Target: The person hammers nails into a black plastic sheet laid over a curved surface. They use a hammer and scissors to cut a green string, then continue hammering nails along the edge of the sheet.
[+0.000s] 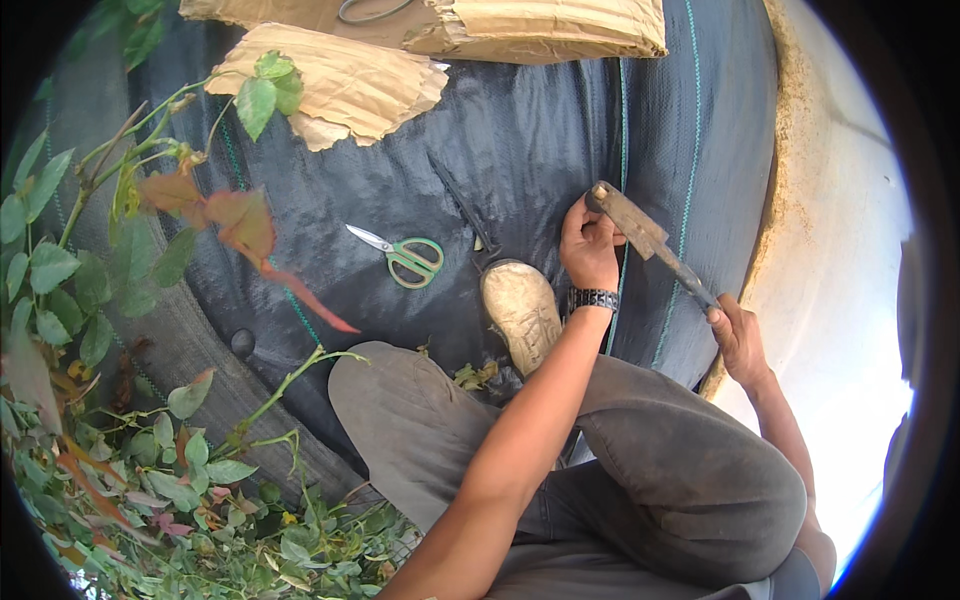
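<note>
My right hand (739,337) grips the handle of a hammer (634,225), whose worn, rust-brown head slants up and left over the black woven ground cover (360,172). Just beside that head, my left hand (589,247) pinches a dark, round-headed ground peg (592,202); its shaft is hidden by my fingers. A second black plastic peg (461,201) lies loose in front of my shoe (521,311). To its left rest scissors (405,255) with green-rimmed handles, blades slightly apart.
Rose stems with leaves (90,270) reach in from the left. Torn brown cardboard (337,82) lies at the top, near a larger cardboard piece (555,30). A round peg head (241,343) sits in the fabric. Pale sheeting (832,195) with a soiled edge borders the right.
</note>
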`<state>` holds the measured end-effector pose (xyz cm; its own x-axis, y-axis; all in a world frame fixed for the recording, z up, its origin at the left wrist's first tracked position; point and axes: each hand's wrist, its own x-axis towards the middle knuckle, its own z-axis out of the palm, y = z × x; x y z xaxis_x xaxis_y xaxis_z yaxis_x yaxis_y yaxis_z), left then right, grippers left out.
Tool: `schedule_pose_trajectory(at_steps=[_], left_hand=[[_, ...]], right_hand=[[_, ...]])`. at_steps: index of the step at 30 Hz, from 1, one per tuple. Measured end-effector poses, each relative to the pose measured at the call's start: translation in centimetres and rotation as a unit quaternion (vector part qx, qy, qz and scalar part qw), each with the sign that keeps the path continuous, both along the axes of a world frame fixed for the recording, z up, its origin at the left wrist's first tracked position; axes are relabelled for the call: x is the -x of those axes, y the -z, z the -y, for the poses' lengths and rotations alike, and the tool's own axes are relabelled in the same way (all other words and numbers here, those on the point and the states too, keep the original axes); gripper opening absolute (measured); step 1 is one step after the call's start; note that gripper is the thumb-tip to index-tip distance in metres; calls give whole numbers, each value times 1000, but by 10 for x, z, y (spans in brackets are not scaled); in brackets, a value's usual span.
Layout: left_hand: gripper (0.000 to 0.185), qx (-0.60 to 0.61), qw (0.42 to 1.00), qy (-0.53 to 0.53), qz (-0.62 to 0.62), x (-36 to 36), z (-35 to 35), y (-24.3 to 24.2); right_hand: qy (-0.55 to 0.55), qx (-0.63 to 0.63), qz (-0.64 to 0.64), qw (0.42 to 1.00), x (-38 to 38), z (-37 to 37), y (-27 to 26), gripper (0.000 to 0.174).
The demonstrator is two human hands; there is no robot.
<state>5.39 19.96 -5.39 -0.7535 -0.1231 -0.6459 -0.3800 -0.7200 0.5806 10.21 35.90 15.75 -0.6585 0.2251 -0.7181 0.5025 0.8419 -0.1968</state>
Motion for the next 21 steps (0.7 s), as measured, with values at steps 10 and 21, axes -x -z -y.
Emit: schedule_pose_trajectory(at_steps=[10,21], left_hand=[[12,98,994,-47,23,6,-15,30],[21,255,954,107,115,5,-15,28]], right_hand=[[-50,45,-53,996,-5,11,-13,67],[-81,50,-41,995,15,27,-16,67]])
